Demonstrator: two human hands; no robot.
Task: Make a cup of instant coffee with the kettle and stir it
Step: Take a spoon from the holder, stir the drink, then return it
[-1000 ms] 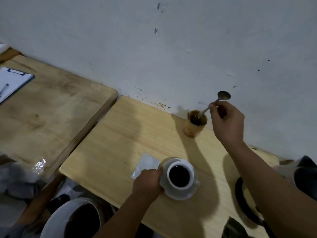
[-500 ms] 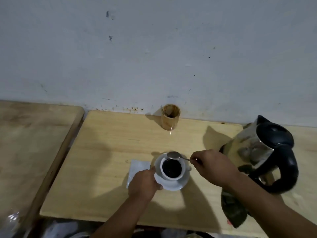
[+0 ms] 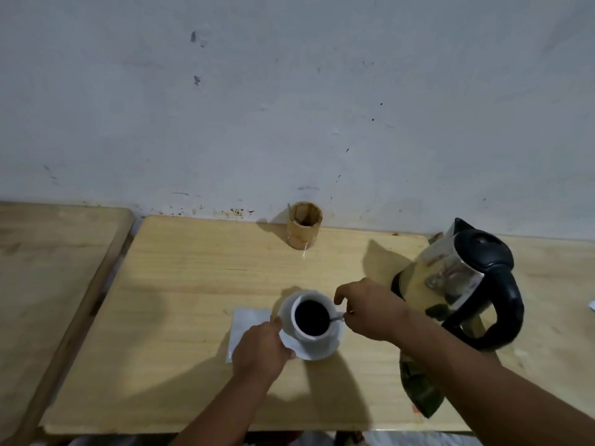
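Observation:
A white cup (image 3: 297, 329) full of dark coffee stands on a white saucer (image 3: 317, 349) on the light wooden table (image 3: 180, 284). My left hand (image 3: 260, 349) grips the saucer's left rim. My right hand (image 3: 370, 309) pinches a metal spoon (image 3: 336, 318) whose bowl is dipped into the coffee at the cup's right side. The steel kettle (image 3: 450, 278) with a black lid and handle stands just right of my right hand. A small brown-stained coffee jar (image 3: 304, 225) stands open by the wall.
A white paper napkin (image 3: 246, 323) lies under my left hand, left of the saucer. A dark sachet (image 3: 418, 391) lies beneath my right forearm. A second wooden table (image 3: 48, 278) sits to the left across a narrow gap. The white wall runs right behind.
My right hand carried the spoon from the coffee jar down to the cup, and its bowl went from above the rim into the coffee. The view swung right, revealing the kettle.

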